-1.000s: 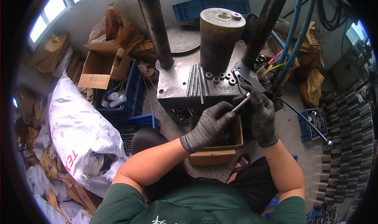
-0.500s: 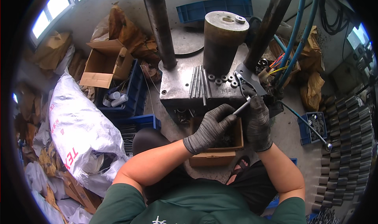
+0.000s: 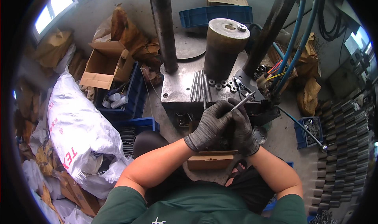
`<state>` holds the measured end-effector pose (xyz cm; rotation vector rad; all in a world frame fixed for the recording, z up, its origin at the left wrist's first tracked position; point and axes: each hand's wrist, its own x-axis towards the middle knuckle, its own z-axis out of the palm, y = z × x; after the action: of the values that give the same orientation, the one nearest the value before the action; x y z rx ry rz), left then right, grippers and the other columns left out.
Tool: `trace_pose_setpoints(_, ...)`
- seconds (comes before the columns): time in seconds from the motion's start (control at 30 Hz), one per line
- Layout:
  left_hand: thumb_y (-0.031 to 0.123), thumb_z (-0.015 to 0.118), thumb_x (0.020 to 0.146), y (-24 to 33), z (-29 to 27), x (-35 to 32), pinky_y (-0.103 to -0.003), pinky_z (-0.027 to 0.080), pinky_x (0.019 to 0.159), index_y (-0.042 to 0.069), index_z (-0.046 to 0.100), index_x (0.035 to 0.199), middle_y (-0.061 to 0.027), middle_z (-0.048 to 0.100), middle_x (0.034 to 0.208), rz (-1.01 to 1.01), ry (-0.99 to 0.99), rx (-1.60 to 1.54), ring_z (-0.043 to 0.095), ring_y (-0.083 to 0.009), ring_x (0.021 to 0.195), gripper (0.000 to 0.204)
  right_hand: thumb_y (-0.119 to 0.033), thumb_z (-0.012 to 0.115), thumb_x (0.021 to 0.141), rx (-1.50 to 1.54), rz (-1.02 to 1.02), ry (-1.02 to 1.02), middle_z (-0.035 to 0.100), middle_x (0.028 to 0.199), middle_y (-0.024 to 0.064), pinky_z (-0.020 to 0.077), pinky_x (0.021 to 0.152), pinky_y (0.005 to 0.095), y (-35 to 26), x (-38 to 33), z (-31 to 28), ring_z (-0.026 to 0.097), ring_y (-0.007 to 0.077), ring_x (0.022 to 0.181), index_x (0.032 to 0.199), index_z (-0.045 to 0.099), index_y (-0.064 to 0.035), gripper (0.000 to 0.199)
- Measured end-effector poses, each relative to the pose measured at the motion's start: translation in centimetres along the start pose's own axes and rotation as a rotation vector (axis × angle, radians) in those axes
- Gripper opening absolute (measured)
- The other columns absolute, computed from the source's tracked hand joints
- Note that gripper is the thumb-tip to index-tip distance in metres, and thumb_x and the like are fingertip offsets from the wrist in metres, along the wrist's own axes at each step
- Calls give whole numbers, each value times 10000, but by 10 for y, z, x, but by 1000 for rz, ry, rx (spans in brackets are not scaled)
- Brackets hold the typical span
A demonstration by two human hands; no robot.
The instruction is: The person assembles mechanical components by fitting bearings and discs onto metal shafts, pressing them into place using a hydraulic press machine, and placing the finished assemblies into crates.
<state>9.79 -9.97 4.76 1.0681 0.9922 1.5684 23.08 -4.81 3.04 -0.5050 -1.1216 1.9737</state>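
Both grey-gloved hands, left hand [image 3: 210, 126] & right hand [image 3: 241, 128], w/ fingers pinching a thin silver metal rod [image 3: 243, 102] over an open brown cardboard box [image 3: 212, 160]. Rod's lower end hidden in gloves; box contents mostly covered. Grey steel tabletop [image 3: 179, 91] just beyond.

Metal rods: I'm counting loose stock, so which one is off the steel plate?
The rod gripped in both gloved hands, left hand and right hand; the other rods lie side by side on the plate.

Both gloved hands, left [image 3: 210, 125] and right [image 3: 241, 127], fingers curled together.
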Motion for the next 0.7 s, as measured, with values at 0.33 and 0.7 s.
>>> trace_pose_setpoints(0.33,144,710,973,-4,-6,0,-352,545,924,-16,662,1174,-116,733,1044,25,20,135,681,-161,987,261,-454,528,1071,101,-80,9,708,1190,208,576,975,444,-40,23,1,698,340,1092,1483,476,-48,581)
trace_pose_setpoints(0.7,250,726,992,-14,-11,3,-344,534,939,-5,611,1219,-124,679,1111,-4,345,248,646,-180,1054,360,-343,576,1094,-456,16,88,697,1051,29,507,811,238,-45,42,-5,608,68,898,1235,693,-27,365)
